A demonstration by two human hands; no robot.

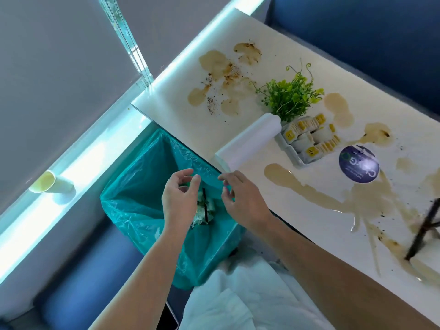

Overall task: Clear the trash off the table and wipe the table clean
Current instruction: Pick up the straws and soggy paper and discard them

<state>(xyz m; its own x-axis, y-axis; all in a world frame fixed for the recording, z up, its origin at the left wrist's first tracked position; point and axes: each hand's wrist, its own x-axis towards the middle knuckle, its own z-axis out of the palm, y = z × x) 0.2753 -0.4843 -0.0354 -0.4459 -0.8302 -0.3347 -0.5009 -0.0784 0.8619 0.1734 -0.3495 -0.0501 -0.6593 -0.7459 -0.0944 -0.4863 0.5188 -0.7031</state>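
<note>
We see hard daylight pouring in along the window ledge [71,167] left of the left hand [181,198], blown out to a cyan-white glare. Beyond the right hand [242,201], wet spills [309,186] on the table [190,129] catch small glints. Wide-angle distortion bends the edges, and the black stick [423,232] far right of both hands is smeared with blur.

Cream-white worktop [273,44], blotched with tan-brown stains [309,189] and black specks. Teal bin liner [142,186]. Bright green plant [289,96]. White sachets [309,136], yellow marks. Dark purple round sticker [359,163], pale lettering. White paper roll [250,141]. Navy blue seat [357,32], upper right of frame.
</note>
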